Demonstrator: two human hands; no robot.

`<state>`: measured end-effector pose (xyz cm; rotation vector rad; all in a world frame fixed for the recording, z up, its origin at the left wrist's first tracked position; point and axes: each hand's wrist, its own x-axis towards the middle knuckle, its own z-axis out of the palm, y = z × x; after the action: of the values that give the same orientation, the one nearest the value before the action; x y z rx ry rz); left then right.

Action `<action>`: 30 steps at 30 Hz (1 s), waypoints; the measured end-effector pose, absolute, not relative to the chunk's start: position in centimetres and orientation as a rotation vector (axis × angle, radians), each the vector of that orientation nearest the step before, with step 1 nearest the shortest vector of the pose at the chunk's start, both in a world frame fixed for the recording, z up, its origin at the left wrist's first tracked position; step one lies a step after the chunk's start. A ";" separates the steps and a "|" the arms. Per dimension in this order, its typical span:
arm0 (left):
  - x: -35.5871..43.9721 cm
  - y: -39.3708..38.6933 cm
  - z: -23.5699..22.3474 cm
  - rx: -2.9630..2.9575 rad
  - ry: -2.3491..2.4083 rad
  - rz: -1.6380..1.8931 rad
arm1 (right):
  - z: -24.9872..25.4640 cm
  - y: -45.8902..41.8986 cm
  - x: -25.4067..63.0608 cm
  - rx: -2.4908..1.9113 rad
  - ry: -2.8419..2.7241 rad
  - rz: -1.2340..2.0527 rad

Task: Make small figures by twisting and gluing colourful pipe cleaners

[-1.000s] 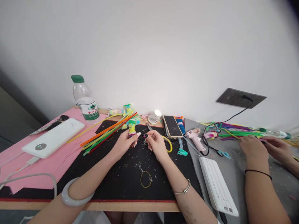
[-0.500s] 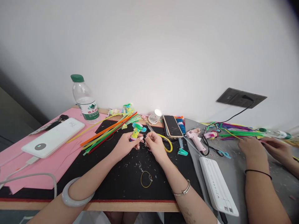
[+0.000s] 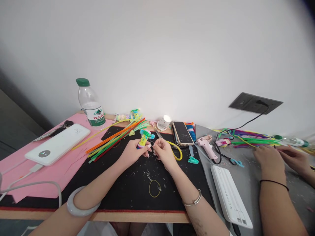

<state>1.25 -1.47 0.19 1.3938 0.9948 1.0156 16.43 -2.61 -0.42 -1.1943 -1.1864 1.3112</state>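
My left hand [image 3: 135,149] is closed around a small fuzzy pipe-cleaner figure [image 3: 142,141], yellow in the body with green and light blue loops on top. Close beside it, my right hand [image 3: 162,152] has its thumb and fingers pinched together, the tips almost meeting those of the left. Whatever sits in that pinch is too small to make out. To the left of the figure lies a bundle of pipe cleaners [image 3: 115,139] in orange, green, yellow and red. A yellow pipe cleaner loop [image 3: 180,154] curves out behind my right hand.
A water bottle [image 3: 94,113] and a white power bank [image 3: 59,144] stand on pink paper at left. Behind my hands are a paper cup [image 3: 163,123] and a phone [image 3: 183,132]. A pink glue gun [image 3: 206,147] lies right, beside another power bank [image 3: 231,196]. A co-worker's hands [image 3: 270,160] work farther right.
The whole view has shifted very slightly. Both my hands stay in nearly the same pose at the figure; the co-worker's hands have hardly moved.
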 end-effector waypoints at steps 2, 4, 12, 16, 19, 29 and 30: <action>1.2 -1.4 0.1 1.375 0.988 1.023 | -0.2 -2.7 16.5 -1.175 -1.150 1.349; 1.2 -1.4 0.0 1.331 0.992 1.034 | 0.0 -2.7 16.5 -1.147 -1.120 1.385; 1.2 -1.1 -0.2 1.140 0.969 1.006 | 0.4 -2.8 16.7 -1.095 -1.038 1.504; 1.1 -1.2 -0.2 1.137 0.946 0.947 | 0.4 -2.9 16.6 -1.101 -1.046 1.496; 1.2 -1.3 0.0 1.173 0.953 0.924 | 0.3 -2.9 16.7 -1.108 -1.058 1.472; 1.1 -1.1 -0.3 1.344 1.003 0.922 | -0.2 -2.7 16.6 -1.097 -1.063 1.425; 1.1 -1.0 -0.4 1.369 1.001 0.924 | -0.3 -2.7 16.5 -1.099 -1.067 1.413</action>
<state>1.09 -1.02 -0.44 1.3693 1.0008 0.9235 16.48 -2.67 -0.25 -1.0986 -1.0665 1.4130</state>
